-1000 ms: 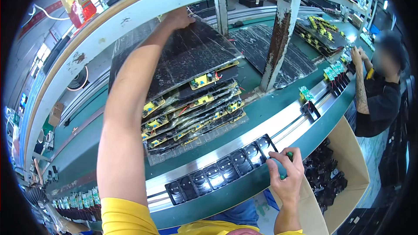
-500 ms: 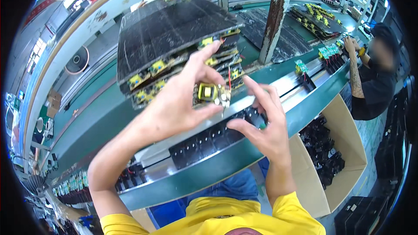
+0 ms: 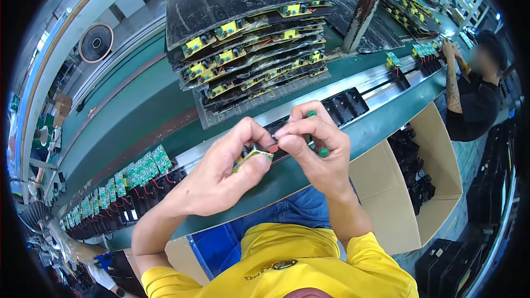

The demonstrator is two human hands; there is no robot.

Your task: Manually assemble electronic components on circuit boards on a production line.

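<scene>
Board (image 3: 251,156): pinched in left hand (image 3: 221,174), tilted for wire access.
Right hand (image 3: 317,152): fingertips closed on red wire (image 3: 273,147), green-handled tool tucked in palm.
Trays (image 3: 248,38): stacked at 12 o'clock, within reach.

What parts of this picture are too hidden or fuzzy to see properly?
- Small circuit board, head view: mostly covered by the left hand and right hand.
- Green tool: only its ends poke out of the right hand.
- Lower trays in the stack: hidden under the top tray.
- Black parts in the cardboard box: too dark to tell apart.
</scene>
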